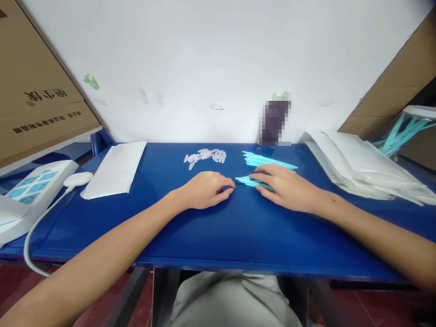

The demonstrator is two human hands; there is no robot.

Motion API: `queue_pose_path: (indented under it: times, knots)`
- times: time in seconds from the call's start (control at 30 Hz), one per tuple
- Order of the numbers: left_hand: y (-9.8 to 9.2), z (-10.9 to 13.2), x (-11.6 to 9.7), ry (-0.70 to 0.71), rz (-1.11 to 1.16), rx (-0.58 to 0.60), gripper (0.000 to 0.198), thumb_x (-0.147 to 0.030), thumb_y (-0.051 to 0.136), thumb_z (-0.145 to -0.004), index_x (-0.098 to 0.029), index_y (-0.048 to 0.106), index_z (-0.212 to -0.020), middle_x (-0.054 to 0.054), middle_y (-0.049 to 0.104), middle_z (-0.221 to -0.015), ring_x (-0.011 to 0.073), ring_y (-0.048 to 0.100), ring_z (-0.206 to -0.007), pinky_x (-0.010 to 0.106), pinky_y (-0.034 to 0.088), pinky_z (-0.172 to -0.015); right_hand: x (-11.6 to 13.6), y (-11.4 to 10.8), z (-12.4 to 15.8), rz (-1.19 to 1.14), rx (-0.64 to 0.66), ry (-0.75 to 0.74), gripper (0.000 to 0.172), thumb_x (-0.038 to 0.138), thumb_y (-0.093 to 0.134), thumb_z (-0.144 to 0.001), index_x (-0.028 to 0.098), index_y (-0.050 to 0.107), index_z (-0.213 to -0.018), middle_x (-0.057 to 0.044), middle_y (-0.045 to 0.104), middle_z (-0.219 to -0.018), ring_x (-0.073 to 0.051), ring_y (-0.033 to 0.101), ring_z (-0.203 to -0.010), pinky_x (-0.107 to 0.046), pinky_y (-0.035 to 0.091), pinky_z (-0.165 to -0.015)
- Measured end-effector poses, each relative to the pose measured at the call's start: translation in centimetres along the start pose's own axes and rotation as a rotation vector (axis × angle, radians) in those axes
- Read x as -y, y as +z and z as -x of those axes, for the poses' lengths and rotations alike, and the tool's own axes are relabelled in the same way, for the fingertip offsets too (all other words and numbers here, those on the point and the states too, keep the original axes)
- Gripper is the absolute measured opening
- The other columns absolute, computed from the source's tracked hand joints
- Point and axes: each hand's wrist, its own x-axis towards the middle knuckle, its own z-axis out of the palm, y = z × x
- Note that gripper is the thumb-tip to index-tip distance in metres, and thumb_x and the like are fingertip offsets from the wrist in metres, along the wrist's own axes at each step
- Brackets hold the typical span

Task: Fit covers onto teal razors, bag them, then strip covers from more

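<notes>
My left hand (207, 190) rests on the blue table (218, 236) with its fingers curled under; what it holds, if anything, is hidden. My right hand (285, 186) lies over a few thin teal sticks (245, 181), fingers pressed onto them. Behind that hand lies a bigger fan of teal sticks (265, 160). A small heap of clear plastic caps (206, 156) sits just beyond my left hand.
A white paper bag (114, 170) lies at the left, a stack of clear plastic bags (361, 170) at the right. A white device (23, 193) with a cable sits far left. Cardboard boxes (34, 91) flank the table. A tub of teal sticks (405, 129) stands far right.
</notes>
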Motion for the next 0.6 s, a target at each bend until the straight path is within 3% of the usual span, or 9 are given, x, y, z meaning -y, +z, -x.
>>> queue_pose_path:
  times: [0.13, 0.3, 0.6]
  knots:
    - [0.1, 0.0, 0.1, 0.005, -0.007, -0.006, 0.030, -0.032, 0.043, -0.103, -0.020, 0.071, -0.108, 0.004, 0.073, -0.086, 0.0172, 0.065, -0.076, 0.030, 0.045, -0.072, -0.9, 0.7, 0.3, 0.019, -0.019, 0.089, 0.067, 0.060, 0.037, -0.100, 0.021, 0.051, -0.152, -0.015, 0.045, -0.158, -0.038, 0.043, -0.144, -0.061, 0.039, -0.115]
    - [0.1, 0.0, 0.0, 0.010, -0.011, 0.002, 0.030, -0.032, 0.043, -0.103, -0.020, 0.070, -0.110, 0.004, 0.073, -0.088, 0.0172, 0.064, -0.076, 0.030, 0.045, -0.072, -1.5, 1.3, 0.5, -0.025, 0.105, 0.200, 0.077, 0.069, 0.028, -0.099, 0.021, 0.040, -0.158, -0.014, 0.034, -0.165, -0.036, 0.033, -0.151, -0.063, 0.030, -0.121]
    - [0.0, 0.1, -0.2, -0.046, -0.012, -0.078, 0.032, -0.033, 0.044, -0.103, -0.018, 0.071, -0.113, 0.007, 0.071, -0.089, 0.0219, 0.059, -0.090, 0.033, 0.047, -0.078, 0.5, -0.1, 0.0, -0.080, 0.056, 0.040, 0.059, 0.053, 0.033, -0.103, 0.018, 0.059, -0.144, -0.018, 0.057, -0.143, -0.036, 0.055, -0.130, -0.057, 0.046, -0.107]
